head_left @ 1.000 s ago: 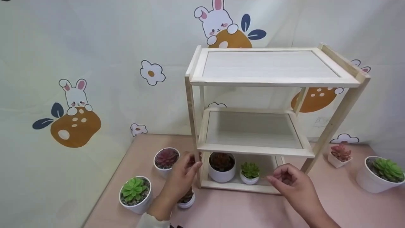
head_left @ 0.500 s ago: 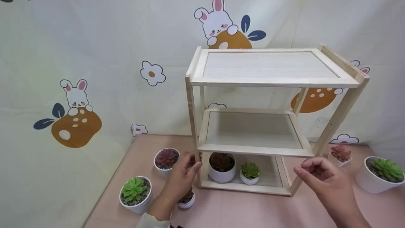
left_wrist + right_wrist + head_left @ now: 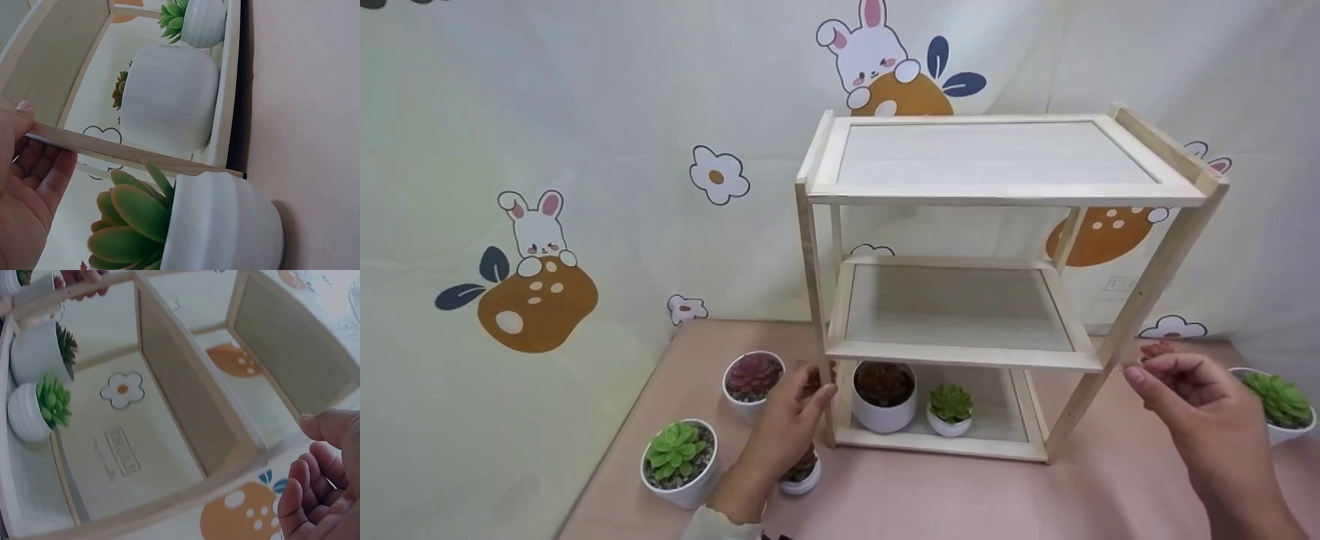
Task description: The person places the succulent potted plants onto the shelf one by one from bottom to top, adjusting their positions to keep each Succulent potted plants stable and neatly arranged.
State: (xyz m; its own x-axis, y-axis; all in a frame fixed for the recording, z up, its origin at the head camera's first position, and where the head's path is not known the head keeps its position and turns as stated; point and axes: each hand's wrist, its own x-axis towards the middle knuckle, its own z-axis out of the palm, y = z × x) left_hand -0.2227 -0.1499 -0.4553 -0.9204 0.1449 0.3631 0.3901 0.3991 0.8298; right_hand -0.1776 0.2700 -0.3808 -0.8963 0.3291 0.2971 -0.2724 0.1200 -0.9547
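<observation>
A light wooden three-tier shelf (image 3: 1005, 200) stands on the table. My left hand (image 3: 784, 427) grips its left front post (image 3: 112, 149), thumb on one side and fingers on the other. On the bottom tier sit a larger white pot with a dark reddish-brown succulent (image 3: 884, 409) and a small white pot with a green succulent (image 3: 950, 405). To the right of the shelf, my right hand (image 3: 1215, 420) hovers with loosely bent fingers, holding nothing. It partly covers a small red succulent (image 3: 1156, 349) behind it; that plant's pot is hidden.
Far right, a white pot holds a green succulent (image 3: 1286, 405). Left of the shelf are a green succulent (image 3: 676, 450) and a purple-red one (image 3: 754, 375), both in white pots. A small ribbed pot (image 3: 801, 481) stands partly behind my left wrist. A bunny-print cloth (image 3: 622, 187) hangs behind.
My right hand has moved to the right, from in front of the bottom tier past the right post to the red succulent. My left hand has stayed on the post.
</observation>
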